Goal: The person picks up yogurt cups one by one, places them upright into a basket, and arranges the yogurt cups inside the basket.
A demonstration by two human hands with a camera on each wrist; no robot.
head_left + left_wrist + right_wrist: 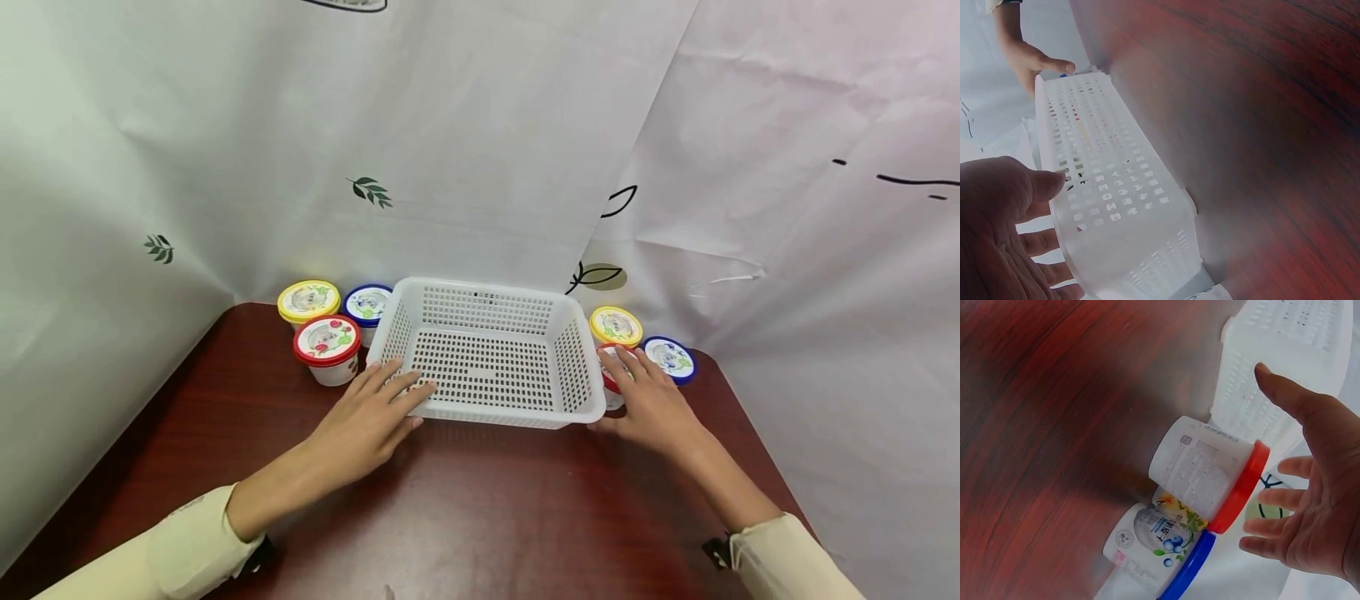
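Note:
A white perforated plastic basket (pixel 480 414) sits on the table between two groups of lidded tubs. My left hand (pixel 375 408) is at its front left corner, fingers spread loosely over the rim and thumb outside the wall; in the left wrist view the thumb (pixel 1046 185) overlaps the rim. Whether it presses there is unclear. On the other side, my right hand (pixel 651 404) hovers over a red-lidded tub (pixel 611 367), partly hiding it. The right wrist view shows its fingers extended and holding nothing, beside the red-lidded tub's lid (pixel 1244 487) and near the basket's end wall (pixel 1254 387).
Left of the basket stand a yellow-lidded tub (pixel 308 300), a blue-lidded tub (pixel 367 305) and another red-lidded tub (pixel 327 342). At right are a yellow-lidded tub (pixel 616 325) and a blue-lidded tub (pixel 670 359). White patterned sheeting (pixel 480 167) encloses the dark red table (pixel 480 508).

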